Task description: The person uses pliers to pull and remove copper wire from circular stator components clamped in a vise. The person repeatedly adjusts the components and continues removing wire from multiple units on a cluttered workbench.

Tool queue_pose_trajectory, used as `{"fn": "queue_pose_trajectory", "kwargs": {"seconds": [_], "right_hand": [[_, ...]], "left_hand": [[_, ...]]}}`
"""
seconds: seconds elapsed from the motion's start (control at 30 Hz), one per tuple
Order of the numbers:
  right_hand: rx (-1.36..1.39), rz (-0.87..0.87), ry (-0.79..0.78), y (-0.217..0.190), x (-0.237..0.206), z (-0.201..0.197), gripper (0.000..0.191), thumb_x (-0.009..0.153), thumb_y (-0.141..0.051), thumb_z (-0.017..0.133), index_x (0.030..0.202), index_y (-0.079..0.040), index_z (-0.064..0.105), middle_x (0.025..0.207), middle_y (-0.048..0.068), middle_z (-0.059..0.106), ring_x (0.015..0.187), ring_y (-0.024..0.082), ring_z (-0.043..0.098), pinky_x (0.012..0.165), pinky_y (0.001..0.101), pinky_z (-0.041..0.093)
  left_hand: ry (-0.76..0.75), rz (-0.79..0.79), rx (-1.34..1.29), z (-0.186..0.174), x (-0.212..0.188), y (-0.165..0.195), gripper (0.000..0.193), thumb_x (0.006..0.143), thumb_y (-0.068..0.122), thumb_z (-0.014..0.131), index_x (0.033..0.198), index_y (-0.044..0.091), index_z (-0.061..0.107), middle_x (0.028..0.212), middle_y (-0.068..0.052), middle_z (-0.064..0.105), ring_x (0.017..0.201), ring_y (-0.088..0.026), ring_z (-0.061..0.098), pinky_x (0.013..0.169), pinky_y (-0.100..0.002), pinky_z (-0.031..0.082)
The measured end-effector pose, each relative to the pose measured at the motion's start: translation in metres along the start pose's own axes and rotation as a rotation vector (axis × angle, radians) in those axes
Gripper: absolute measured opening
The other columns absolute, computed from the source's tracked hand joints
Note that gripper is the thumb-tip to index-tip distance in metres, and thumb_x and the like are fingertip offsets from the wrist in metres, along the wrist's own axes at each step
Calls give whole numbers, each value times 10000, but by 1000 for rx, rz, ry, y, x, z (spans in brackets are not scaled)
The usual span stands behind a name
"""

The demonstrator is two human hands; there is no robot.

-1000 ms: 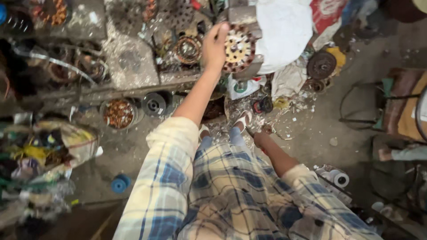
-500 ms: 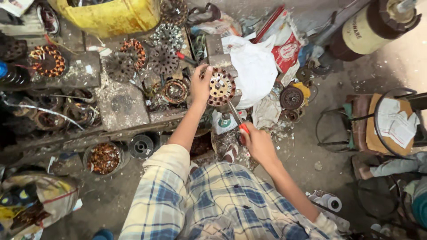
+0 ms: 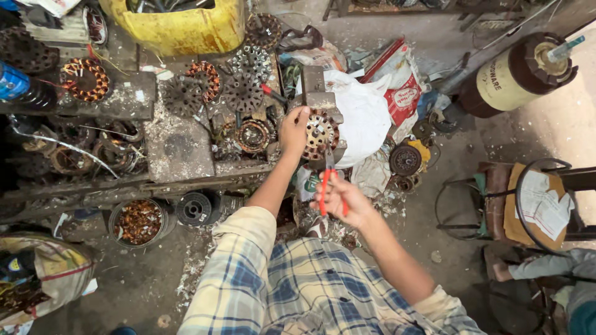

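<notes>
Gripping the stator [image 3: 320,133] at its left rim, the left hand [image 3: 293,129] is closed on it, fingers curled over the edge. The stator, a round ring with copper windings, stands on edge against a grey metal block [image 3: 315,93] just above the hand. The right hand [image 3: 343,200] is closed around the red handles of pliers [image 3: 327,177]; the tool's nose points up toward the lower edge of the stator. Whether the nose touches the windings cannot be told. The right hand sits below and slightly right of the left, near it but apart.

Right of the stator lies a white cloth [image 3: 363,115], with a red and white bag [image 3: 400,84] beyond it. Left of the left hand, a smaller stator [image 3: 251,135] lies flat on the bench [image 3: 180,149], which is strewn with pale debris. Further left and above are dark toothed rotors [image 3: 243,92] and another copper-wound ring [image 3: 85,79]. A yellow tub [image 3: 186,25] stands at the far edge above these. Below the bench, left of the left forearm, sits a tin of copper scrap [image 3: 138,221]. Far right of the hands are a brown and cream cylinder [image 3: 515,77] and a metal-framed stool [image 3: 528,201]. Both sleeves are plaid, blue and cream.
</notes>
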State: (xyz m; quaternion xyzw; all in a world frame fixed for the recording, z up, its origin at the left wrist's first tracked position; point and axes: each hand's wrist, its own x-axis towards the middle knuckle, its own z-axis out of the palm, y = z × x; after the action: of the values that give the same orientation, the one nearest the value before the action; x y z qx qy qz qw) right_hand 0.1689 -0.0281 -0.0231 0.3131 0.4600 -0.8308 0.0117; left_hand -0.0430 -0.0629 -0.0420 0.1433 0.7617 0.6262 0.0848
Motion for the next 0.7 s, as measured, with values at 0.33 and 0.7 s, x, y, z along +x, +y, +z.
{"fn": "queue_pose_trajectory", "kwargs": {"seconds": [0.33,0.7], "right_hand": [[-1250,-789,247,1,-53,7,258,1009,-225,574,1225,-88,601,1093,227,690,1007,472,642,858,535,499],[-1581,729,-162,95,-34,-29,510,930,1,583,1415,-100,464,1066,288,700,907,417,792,762,518,655]], "left_hand": [[-42,39,-79,-1,5,-17,455,981,482,621,1134,71,741,1016,-123,780,951,-241,733,878,-350,537],[77,-162,-154,0,-19,-5,466,992,451,632,1239,64,714,1145,-63,743,1044,-178,664,930,-323,486]]}}
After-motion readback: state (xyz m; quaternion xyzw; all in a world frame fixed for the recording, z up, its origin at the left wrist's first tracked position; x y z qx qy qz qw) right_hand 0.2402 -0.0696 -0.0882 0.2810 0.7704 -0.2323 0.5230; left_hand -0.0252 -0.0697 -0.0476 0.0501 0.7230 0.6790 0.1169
